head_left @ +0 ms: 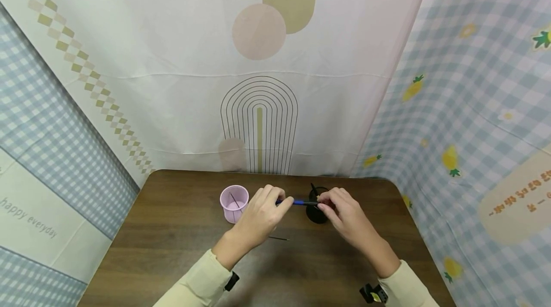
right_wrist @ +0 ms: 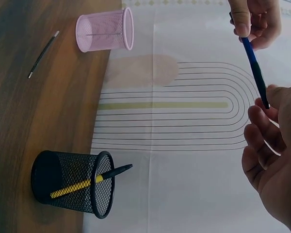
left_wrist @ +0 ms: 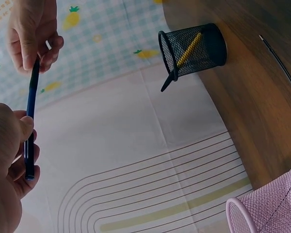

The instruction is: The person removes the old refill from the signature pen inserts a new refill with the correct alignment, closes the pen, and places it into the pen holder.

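Note:
A blue pen [head_left: 298,202] with a dark front end is held level between both hands above the table. My left hand [head_left: 260,216] grips its blue barrel, thumb on one side and curled fingers on the other, as the left wrist view shows. At the dark end, the thumb and fingertips of my right hand [head_left: 347,215] pinch the pen near its point. Below the hands, a thin dark pen refill [right_wrist: 42,56] lies on the wooden table. Behind the right hand stands a black mesh pen cup [left_wrist: 203,53] with a yellow and black pen [right_wrist: 77,188] leaning in it.
Left of the left hand stands a pink mesh pen cup [head_left: 229,213] with a thin dark stick inside it. The brown table [head_left: 181,230] ends at a white patterned cloth [head_left: 181,120] behind, and checked cloth [head_left: 439,130] hangs on the right.

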`<state>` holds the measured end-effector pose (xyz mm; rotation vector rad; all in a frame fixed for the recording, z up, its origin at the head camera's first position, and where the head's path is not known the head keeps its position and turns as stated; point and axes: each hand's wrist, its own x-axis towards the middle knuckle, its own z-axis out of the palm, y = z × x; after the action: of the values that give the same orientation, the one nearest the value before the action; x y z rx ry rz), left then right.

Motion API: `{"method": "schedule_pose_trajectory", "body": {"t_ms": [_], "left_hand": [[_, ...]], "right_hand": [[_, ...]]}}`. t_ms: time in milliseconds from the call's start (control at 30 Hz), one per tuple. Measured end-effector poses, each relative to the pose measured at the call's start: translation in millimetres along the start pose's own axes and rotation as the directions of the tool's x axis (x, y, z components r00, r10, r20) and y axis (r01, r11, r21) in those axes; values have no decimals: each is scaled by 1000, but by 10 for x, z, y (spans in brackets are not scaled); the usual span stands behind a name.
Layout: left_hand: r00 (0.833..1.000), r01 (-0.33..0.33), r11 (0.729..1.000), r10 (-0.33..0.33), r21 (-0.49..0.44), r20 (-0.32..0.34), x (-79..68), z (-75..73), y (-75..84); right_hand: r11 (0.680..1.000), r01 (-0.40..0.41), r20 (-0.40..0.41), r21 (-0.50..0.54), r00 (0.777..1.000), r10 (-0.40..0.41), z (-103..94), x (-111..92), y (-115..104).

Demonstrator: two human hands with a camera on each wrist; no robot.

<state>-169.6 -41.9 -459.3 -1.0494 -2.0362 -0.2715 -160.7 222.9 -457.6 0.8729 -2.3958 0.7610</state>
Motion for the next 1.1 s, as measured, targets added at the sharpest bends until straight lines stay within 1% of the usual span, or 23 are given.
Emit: {"method": "schedule_pose_trajectory", "body": {"t_ms": [133, 333, 500, 667, 867, 1100], "left_hand": [[1000, 17, 1000, -17, -19, 11, -3, 6, 0], [999, 32, 999, -31, -37, 25, -3, 5, 3], [1000, 21, 999, -20, -50, 22, 0, 5, 6], [1000, 2, 999, -2, -45, 9, 4, 3, 11], [1000, 11, 999, -10, -45, 15, 16, 8, 17], [999, 17, 999, -15, -40, 34, 34, 14, 19]], "right_hand": [[1000, -5, -12, 13, 1000, 5, -14, 7, -11], [998, 23, -37, 50, 999, -21, -35, 15, -17], [996, 49, -46, 75, 998, -46, -42, 13, -7], [995, 53, -35, 88, 998, -50, -50, 19, 2], [997, 53, -22, 50, 998, -52, -53, 19, 0], [995, 97, -6, 15, 995, -97, -73, 71, -28]]}}
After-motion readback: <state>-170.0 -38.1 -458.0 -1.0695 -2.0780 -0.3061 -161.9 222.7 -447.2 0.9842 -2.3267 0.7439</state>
